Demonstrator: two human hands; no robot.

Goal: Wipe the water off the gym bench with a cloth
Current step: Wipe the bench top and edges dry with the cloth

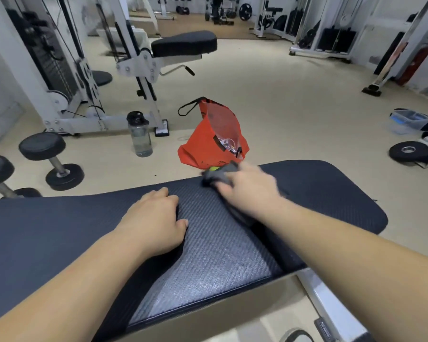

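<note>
Gym floor, padded bench (59,233) running left-right across view. Right hand (247,191) clamped on grey cloth (218,175) at far edge; left hand (156,218) flat, empty, nearer. Sheen on near pad toward the person, probably water

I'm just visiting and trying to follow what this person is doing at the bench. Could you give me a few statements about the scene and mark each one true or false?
1. The right hand presses a dark grey cloth onto the black textured padded bench. True.
2. The left hand holds a spray bottle. False: it rests on the bench, holding nothing.
3. An orange fabric bag sits on the floor beyond the bench. True.
4. The clear plastic water bottle with a black lid stands on the bench. False: it stands on the floor, near a white machine frame.
5. Black dumbbells lie on the floor to the left. True.
</note>
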